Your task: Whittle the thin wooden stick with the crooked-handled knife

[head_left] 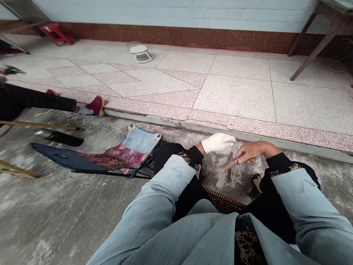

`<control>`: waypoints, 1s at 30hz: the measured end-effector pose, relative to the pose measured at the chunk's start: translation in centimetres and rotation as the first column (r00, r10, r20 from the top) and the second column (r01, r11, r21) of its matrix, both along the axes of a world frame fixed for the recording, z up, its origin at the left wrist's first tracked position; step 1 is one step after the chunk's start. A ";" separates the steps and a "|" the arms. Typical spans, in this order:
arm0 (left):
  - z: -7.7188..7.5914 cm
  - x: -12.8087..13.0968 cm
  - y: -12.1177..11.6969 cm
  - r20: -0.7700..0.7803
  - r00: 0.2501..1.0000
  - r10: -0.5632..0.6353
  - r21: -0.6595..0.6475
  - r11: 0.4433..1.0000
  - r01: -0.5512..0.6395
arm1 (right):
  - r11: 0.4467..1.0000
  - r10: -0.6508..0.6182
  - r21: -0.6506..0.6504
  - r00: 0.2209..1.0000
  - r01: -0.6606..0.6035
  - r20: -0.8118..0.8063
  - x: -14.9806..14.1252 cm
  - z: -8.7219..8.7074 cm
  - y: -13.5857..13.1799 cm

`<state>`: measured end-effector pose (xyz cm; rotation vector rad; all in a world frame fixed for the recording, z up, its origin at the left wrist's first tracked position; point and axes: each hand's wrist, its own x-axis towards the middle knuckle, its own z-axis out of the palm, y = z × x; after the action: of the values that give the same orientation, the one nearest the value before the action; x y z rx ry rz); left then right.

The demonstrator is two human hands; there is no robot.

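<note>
My left hand (219,142), in a white knit glove, is closed with its fingertips together on a thin pale string (236,151). The string runs down toward the stick beside my other hand. My right hand (252,151) is bare and wrapped round a short, light brown stick (228,166), whose blunt pale end points left and down. Both hands are close together above the ground, between my knees. Behind the held stick, a darker reddish-brown stick (230,173) shows near my feet. My fingers partly hide how the string meets the held stick.
A low concrete step (179,123) runs in front of me. To my left stands a low fabric sling chair (118,156), with another person's leg and red shoe (96,106) beyond. A small white stool (141,53), a red stool (57,34) and a wooden table (317,44) stand on the tiles.
</note>
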<state>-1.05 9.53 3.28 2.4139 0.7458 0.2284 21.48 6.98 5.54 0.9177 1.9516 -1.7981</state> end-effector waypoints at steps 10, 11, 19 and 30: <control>-2.5 1.1 -0.7 0.088 0.991 0.096 -0.351 0.935 -0.059 | 0.648 -0.665 0.224 0.684 0.728 -0.299 1.7 1.1 0.6; -2.4 1.2 -0.8 0.102 0.993 0.068 -0.330 0.944 -0.031 | 0.571 -0.727 0.253 0.624 0.781 -0.286 1.9 0.8 0.8; -2.2 1.3 -0.5 -0.078 0.996 -0.047 -0.032 0.999 0.044 | 0.606 -0.626 0.751 0.739 0.260 0.250 2.6 -1.0 1.7; -2.5 1.0 -0.6 0.250 0.965 0.077 -0.449 0.892 0.045 | 0.964 -0.256 0.017 0.947 0.264 -0.193 1.9 1.3 -0.3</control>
<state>-0.01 8.94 0.77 1.8895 0.6170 0.3337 23.42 6.64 6.87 1.0999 2.0709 -2.0647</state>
